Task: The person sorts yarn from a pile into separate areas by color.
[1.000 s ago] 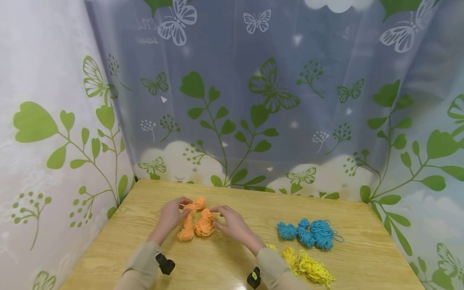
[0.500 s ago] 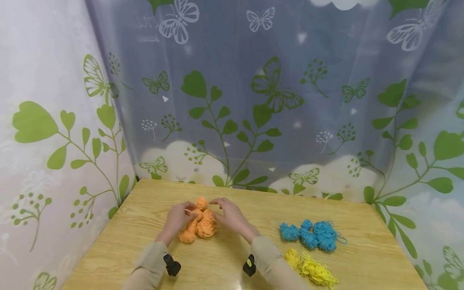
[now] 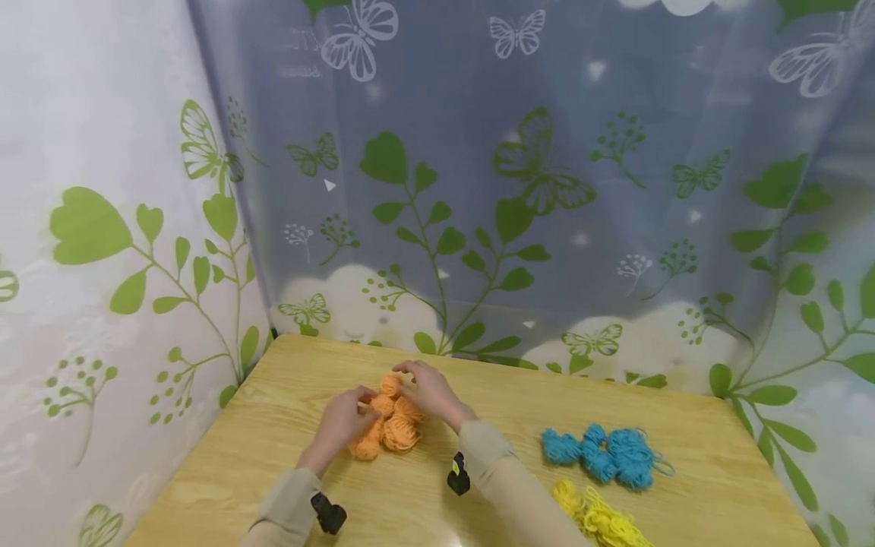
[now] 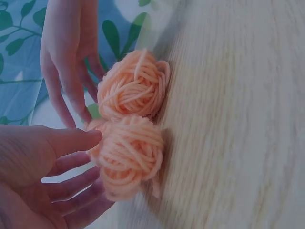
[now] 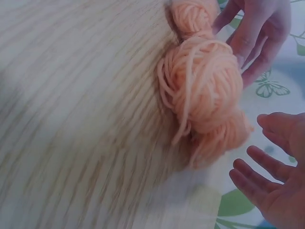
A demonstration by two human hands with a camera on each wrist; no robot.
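A cluster of orange yarn bundles [image 3: 400,433] lies on the wooden table, left of centre in the head view. My left hand [image 3: 346,420] is at the cluster's left side, thumb and fingers pinching a small middle orange yarn ball [image 3: 383,406]. In the left wrist view the thumb [image 4: 81,140] meets the edge of the orange yarn [image 4: 131,150]. My right hand [image 3: 432,395] is at the far right side of the cluster, fingers spread beside the top orange ball [image 3: 390,384]. The right wrist view shows these fingers [image 5: 267,164] extended, close to the orange yarn [image 5: 205,86].
Blue yarn bundles [image 3: 604,456] form a row on the right of the table [image 3: 492,410]. Nearer the front lies loose yellow yarn [image 3: 604,516], partly cut off by the frame. A printed curtain [image 3: 451,190] stands behind the table's far edge.
The left hand has moved right, bringing the left orange bundles against the others. The right hand has shifted up toward the top ball. The head view has turned slightly left.
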